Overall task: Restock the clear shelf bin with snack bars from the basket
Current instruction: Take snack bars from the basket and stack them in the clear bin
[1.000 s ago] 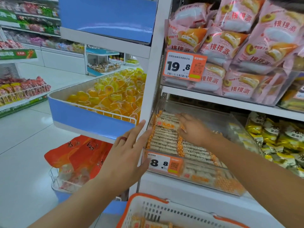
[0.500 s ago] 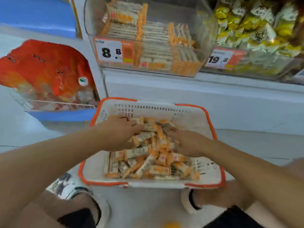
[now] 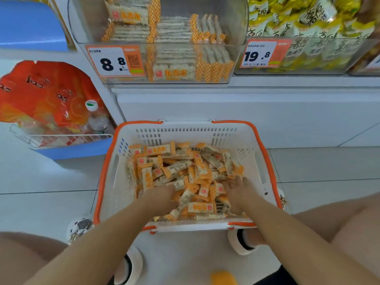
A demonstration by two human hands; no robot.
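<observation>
Fingers of both hands are pushed down into the loose heap of bars (image 3: 181, 175) in the basket (image 3: 265, 153), so whether they are spread, curled or gripping a bar cannot be told. Within the basket, the left hand (image 3: 162, 195) is buried at the near left of the heap and the right hand (image 3: 236, 188) at the near right, its fingertips (image 3: 239, 179) partly showing above the wrappers. Both forearms cross the basket's near rim. Above and behind the basket sits the clear bin (image 3: 236, 33), holding neat stacks and rows of the same bars, with an 8.8 price tag (image 3: 115, 61) on its front left. Right of the bin, beyond a 19.8 tag (image 3: 261, 54), lie yellow packets (image 3: 308, 23). Left of the basket, a wire rack (image 3: 61, 138) holds orange bags (image 3: 45, 93).
</observation>
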